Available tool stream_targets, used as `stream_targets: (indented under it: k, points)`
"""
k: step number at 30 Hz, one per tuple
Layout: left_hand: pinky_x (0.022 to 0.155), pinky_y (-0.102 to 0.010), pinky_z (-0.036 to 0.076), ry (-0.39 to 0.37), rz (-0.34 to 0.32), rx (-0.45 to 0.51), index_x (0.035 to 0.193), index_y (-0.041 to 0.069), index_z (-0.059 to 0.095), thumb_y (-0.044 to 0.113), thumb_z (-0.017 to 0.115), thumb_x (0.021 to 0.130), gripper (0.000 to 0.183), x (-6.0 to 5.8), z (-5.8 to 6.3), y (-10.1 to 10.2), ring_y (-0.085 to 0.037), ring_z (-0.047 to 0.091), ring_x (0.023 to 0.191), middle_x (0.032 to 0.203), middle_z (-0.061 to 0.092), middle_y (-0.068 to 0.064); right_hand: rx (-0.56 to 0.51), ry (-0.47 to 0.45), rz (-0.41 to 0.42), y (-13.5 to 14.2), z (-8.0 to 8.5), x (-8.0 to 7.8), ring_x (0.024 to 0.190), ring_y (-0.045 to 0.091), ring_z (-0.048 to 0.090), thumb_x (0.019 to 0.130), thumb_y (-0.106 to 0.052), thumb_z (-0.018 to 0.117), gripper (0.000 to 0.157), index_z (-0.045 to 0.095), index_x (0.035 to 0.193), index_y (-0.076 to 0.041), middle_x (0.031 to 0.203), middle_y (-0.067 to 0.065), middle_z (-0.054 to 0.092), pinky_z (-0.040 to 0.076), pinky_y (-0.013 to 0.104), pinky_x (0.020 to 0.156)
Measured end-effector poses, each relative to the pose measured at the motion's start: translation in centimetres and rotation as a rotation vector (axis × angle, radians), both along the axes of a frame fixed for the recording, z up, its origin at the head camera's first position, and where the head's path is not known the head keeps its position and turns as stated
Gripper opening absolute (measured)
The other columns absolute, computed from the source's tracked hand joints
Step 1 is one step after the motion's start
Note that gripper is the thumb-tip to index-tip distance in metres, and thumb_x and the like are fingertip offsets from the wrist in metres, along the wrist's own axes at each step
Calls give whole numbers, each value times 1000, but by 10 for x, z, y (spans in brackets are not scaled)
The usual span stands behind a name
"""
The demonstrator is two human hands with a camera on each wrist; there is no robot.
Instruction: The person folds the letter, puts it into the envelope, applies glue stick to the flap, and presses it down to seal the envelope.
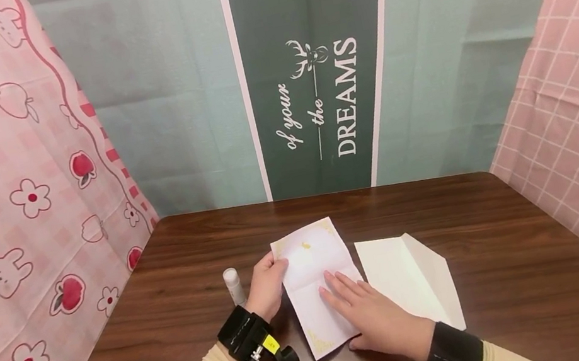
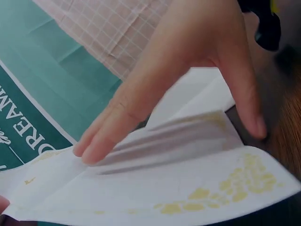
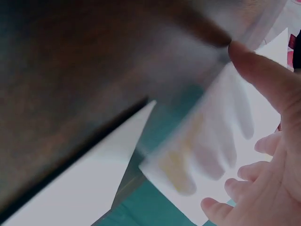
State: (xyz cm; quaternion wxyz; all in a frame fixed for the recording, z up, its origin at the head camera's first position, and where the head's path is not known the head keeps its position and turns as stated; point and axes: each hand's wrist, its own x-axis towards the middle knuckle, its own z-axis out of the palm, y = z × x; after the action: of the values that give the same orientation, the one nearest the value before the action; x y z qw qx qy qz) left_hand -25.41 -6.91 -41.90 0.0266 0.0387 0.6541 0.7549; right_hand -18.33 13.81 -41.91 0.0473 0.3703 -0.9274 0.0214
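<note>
A creased white sheet of paper [image 1: 311, 261] with yellow corner ornaments lies at a slant in the middle of the table, its fold running across it. My left hand [image 1: 266, 288] pinches its upper left edge, thumb on top. My right hand [image 1: 381, 318] is spread over the lower half with straight fingers; in the left wrist view its fingertips come down near the fold line. The right wrist view shows this hand's fingers [image 3: 254, 169] stretched out over the paper. A white envelope [image 1: 396, 268] with its flap open lies just right of the sheet, partly behind my right forearm.
A white capped tube, like a glue stick [image 1: 233, 284], stands left of my left hand, its lower part hidden by the wrist. The brown wooden table [image 1: 507, 246] ends at a green curtain [image 1: 172, 130] behind, with pink cloths on both sides.
</note>
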Motion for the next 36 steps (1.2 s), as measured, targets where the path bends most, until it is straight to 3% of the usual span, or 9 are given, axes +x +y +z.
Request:
stream_targets:
  k: [6,12,16,20,24,28,31,36]
  points:
    - [77,-29,49,-22,13,45,130,-10,43,5,38,98,36,0,1,-3,-18,58,90,117,55,-25,4,71,11,1,1,1,135,34,26,70,-27,81,87,36,141,-4,149,20,25,35,51,98]
    - [84,-35,47,-1,39,-106,131,-7,46,9,39,98,37,1,1,-8,-23,57,95,117,57,-22,-30,98,44,5,7,1,132,32,34,72,-25,79,73,46,134,-7,147,17,31,37,48,97]
    - [87,-38,45,2,26,-185,131,-5,47,11,41,98,37,0,-2,-9,-24,57,97,115,59,-20,-98,150,116,8,13,-1,121,30,48,70,-24,80,42,59,104,-10,139,17,43,43,43,92]
    - [83,-36,47,20,-2,-214,130,-6,49,9,42,98,36,1,-3,-10,-23,58,94,113,61,-19,-196,192,200,9,20,-5,109,22,58,70,-16,80,25,55,77,-16,117,8,61,48,35,83]
    - [73,-31,48,51,-45,-210,127,-8,51,7,43,96,35,3,-2,-10,-21,59,86,108,62,-21,-282,190,209,10,28,-9,99,14,62,73,-11,77,20,58,75,-17,98,-2,65,49,31,75]
    - [67,-28,47,66,-89,-210,123,-8,54,7,45,96,33,5,0,-9,-18,59,78,104,63,-21,-324,217,168,10,35,-12,92,14,64,75,-12,76,19,58,76,-16,102,1,67,50,32,74]
    - [71,-28,45,86,-135,-233,122,-6,56,9,45,96,32,7,2,-8,-15,57,82,107,63,-18,-340,264,132,10,38,-16,93,17,64,75,-13,76,18,58,77,-16,108,4,66,50,34,77]
    - [84,-31,42,146,-272,-267,120,0,60,11,42,97,31,12,6,-8,-16,55,94,111,63,-12,-399,336,83,9,40,-23,99,22,62,73,-15,79,20,59,74,-16,115,7,63,49,36,80]
